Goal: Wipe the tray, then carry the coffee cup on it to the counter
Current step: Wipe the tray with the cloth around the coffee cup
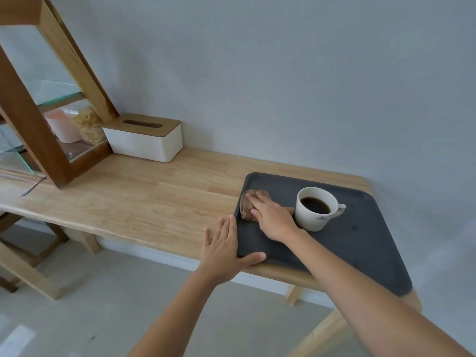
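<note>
Your right hand point(270, 217) presses flat, fingers spread, on the brown cloth point(248, 206) at the dark tray point(360, 243)'s left end, right beside the coffee cup point(315, 208), while your left hand point(224, 249) lies open-palmed, thumb on the tray's near-left corner.

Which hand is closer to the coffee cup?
Right. The right hand presses the cloth just beside the coffee cup; the left hand rests farther off, at the tray's edge.

On the tray point(360, 243) your open room is the dark stretch at lower right of the frame; the coffee cup point(317, 208) stands just beside the cloth point(247, 205), blocking a sweep rightward. Left of the tray, the counter point(144, 202) lies bare up to the tissue box point(144, 137) and glass cabinet point(43, 124) at upper left.
</note>
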